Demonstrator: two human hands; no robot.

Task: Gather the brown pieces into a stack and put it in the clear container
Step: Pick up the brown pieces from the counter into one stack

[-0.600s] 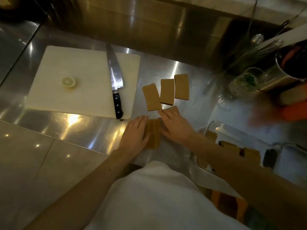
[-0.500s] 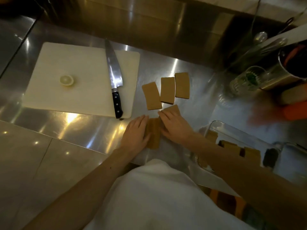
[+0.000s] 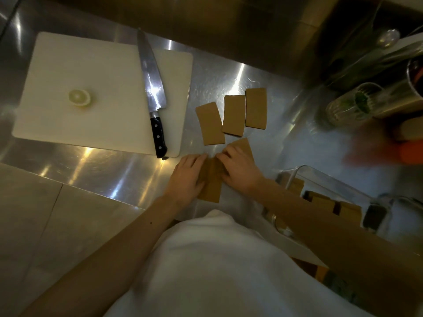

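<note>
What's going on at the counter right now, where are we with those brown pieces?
A person is squaring up brown pieces on the steel counter: the left hand and right hand press on either side of a small stack. Three loose pieces lie in a row beyond the hands. The clear container at right already holds some pieces. A knife rests on the cutting board, untouched.

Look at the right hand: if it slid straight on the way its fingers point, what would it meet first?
The right hand points up-left, so it would probably first meet the nearest loose brown piece lying flat just beyond its fingertips; the exact line is uncertain.
</note>
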